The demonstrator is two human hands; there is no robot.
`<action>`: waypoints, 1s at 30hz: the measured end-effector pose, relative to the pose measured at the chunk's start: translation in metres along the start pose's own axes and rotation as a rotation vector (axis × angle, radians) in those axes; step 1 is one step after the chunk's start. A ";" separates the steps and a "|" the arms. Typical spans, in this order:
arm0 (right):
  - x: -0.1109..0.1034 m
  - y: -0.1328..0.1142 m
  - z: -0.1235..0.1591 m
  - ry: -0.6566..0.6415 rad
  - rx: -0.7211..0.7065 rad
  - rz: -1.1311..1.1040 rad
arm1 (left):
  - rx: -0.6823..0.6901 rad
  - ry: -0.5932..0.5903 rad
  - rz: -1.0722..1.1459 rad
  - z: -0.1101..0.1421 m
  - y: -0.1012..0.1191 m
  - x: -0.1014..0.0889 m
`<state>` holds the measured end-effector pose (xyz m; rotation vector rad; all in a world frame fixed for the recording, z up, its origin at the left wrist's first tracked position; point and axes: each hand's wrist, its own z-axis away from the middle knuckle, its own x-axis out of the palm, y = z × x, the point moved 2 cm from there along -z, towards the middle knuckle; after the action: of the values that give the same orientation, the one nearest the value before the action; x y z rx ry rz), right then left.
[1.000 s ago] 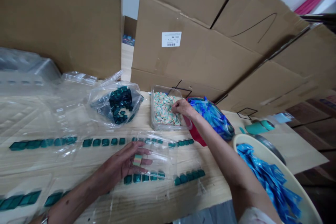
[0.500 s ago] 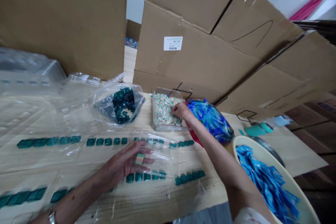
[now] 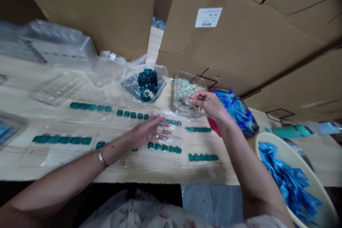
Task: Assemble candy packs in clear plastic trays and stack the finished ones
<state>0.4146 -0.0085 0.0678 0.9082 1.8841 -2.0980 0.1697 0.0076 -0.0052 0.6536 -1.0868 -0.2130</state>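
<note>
Left hand (image 3: pixel 145 131) low over a clear moulded tray (image 3: pixel 173 140), fingers spread and nearly straight, a small striped pastel piece (image 3: pixel 160 129) at the fingers, though whether gripped or merely lying under them, impossible to tell. Right hand (image 3: pixel 207 101) curled toward the far side, fingertips (image 3: pixel 192 101) drawn together just above a clear plastic box (image 3: pixel 177 103) of pastel striped pieces (image 3: pixel 187 91); anything between those fingertips too hidden to make out. Box set close to that hand, probably for easy picking, one piece at a time. Rows of teal squares (image 3: pixel 162 146) in straight, evenly spaced lines across clear trays on the tabletop (image 3: pixel 213 174), likely seated in moulded pockets that keep each one apart. Just left of the box, a clear bag of dark teal squares (image 3: pixel 145 85), within reach of the rows. To the right, a bulging blue plastic bundle (image 3: pixel 237 114) beside a red item (image 3: pixel 215 128); nearer, a cream basin (image 3: pixel 263 142) heaped with blue wrappers (image 3: pixel 287 181). Stacked clear trays (image 3: pixel 58 42) at far left, cardboard cartons (image 3: pixel 80 7) along the far side.
</note>
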 end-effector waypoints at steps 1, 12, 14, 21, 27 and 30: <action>0.011 -0.013 0.013 -0.066 0.002 -0.039 | 0.014 -0.015 0.003 -0.001 0.000 -0.002; 0.100 -0.021 0.080 -0.141 -0.062 0.133 | 0.160 -0.100 0.014 0.001 -0.005 0.003; 0.104 -0.024 0.087 -0.059 -0.129 0.241 | 0.158 -0.091 0.024 0.003 -0.005 0.005; 0.095 -0.048 0.099 0.070 -0.297 0.511 | 0.154 -0.061 0.012 0.008 -0.003 0.008; 0.035 -0.046 0.038 0.326 -0.127 0.699 | 0.032 -0.020 -0.081 0.004 -0.003 0.003; 0.004 -0.030 0.017 0.199 -0.150 0.712 | 0.022 0.019 -0.104 0.002 -0.002 0.003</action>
<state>0.3901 -0.0180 0.0911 1.5101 1.4498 -1.4643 0.1691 0.0036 -0.0038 0.7316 -1.0392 -0.2847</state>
